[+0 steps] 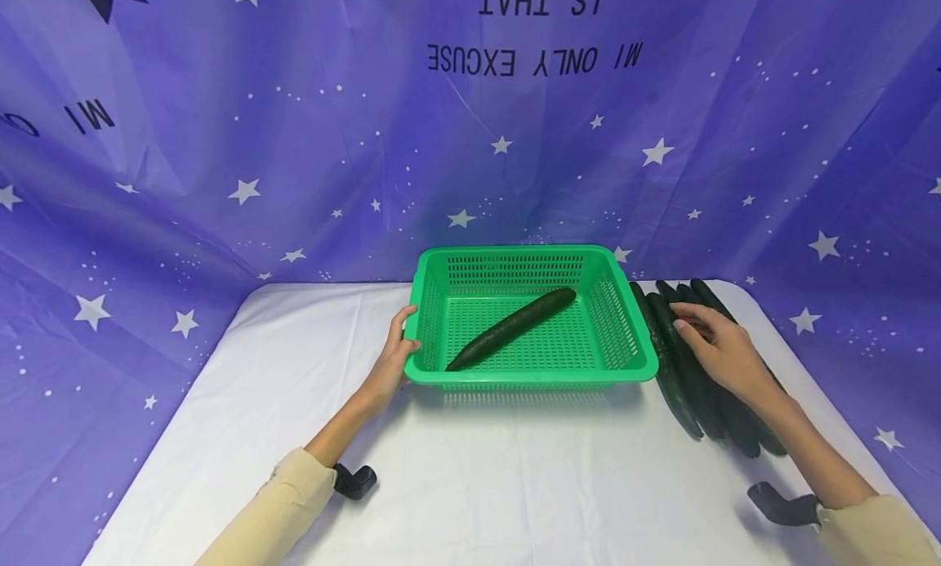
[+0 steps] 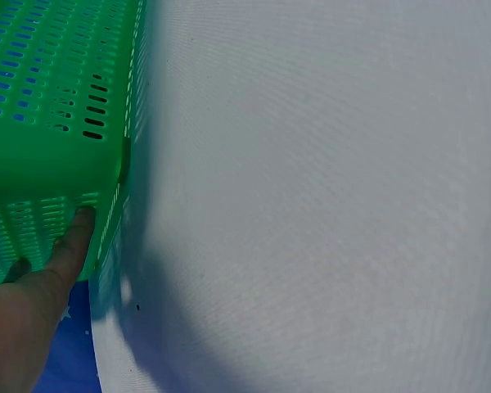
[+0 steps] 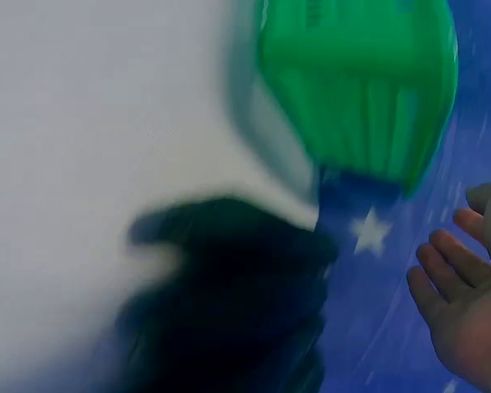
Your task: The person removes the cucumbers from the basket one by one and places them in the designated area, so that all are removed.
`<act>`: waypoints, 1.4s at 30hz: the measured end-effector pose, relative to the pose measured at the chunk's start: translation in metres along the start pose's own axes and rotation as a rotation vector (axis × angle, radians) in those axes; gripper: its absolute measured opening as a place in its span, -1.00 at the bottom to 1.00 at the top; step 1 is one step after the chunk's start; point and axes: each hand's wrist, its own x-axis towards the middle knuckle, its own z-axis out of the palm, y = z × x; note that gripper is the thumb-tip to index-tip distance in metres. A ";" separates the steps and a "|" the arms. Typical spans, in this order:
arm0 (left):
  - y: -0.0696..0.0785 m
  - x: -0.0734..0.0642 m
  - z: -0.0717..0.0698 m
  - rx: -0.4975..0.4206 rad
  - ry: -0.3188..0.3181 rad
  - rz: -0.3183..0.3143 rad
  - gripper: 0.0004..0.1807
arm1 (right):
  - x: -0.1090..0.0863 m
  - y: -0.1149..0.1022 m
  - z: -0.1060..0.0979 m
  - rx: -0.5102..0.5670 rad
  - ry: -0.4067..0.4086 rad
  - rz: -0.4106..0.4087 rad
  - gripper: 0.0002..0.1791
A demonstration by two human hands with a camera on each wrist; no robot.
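A green plastic basket (image 1: 529,376) with slotted walls stands on the white cloth, and one long dark cucumber (image 1: 515,327) lies slantwise in it. At the basket's left side, my left hand (image 1: 390,362) holds the rim, thumb and forefinger at its edge; in the left wrist view a finger (image 2: 72,246) lies against the slotted wall. Several more cucumbers (image 1: 680,378) lie side by side to the right of the basket. Just over them hovers my right hand (image 1: 716,345), fingers loosely bent and nothing between them. The right wrist view shows these cucumbers (image 3: 229,286) dark and blurred beside the hand.
White cloth (image 1: 507,476) covers the table. Behind and at the sides hangs a purple-blue curtain (image 1: 353,182) with stars and upside-down lettering. A dark band with a stub sits on each wrist, above light sleeves (image 1: 268,509).
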 end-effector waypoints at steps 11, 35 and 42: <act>0.000 -0.001 0.001 0.003 -0.006 -0.002 -0.30 | 0.038 -0.061 0.047 0.126 -0.146 -0.174 -0.56; 0.000 0.000 -0.002 -0.002 -0.014 -0.005 -0.31 | 0.104 -0.089 0.120 0.121 -0.458 -0.166 -0.56; -0.001 0.001 -0.001 -0.008 -0.011 -0.001 -0.31 | 0.114 -0.085 0.126 0.092 -0.503 -0.144 -0.54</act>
